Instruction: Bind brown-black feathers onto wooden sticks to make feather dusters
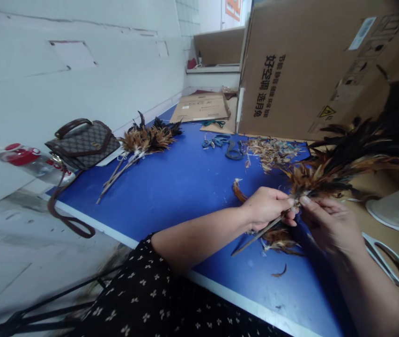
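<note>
Left of cardboard box (308, 70), on bench (171, 187): handbag (83, 142), feather bunch (146, 138). Below box: left hand (268, 206), fingers closed round stick (255, 236); stick axis lower-left to upper-right, feathers (326, 175) fanning rightward; then right hand (329, 224), fingers pinching feathers at base, touching left hand's.

The big cardboard box (308, 47) at the far right carries black Chinese print turned sideways. Its large slogan (264, 85) reads 好空调 选月兔, and the smaller line (281, 77) beside it is too fine to read. Lower right on the same face sits a yellow warning triangle (326, 111), among faint handling symbols. A white label (362, 32) near the box's top is illegible. So are the orange sign (233, 8) on the far wall and the bottle (27, 161) with a red label at the near left.
</note>
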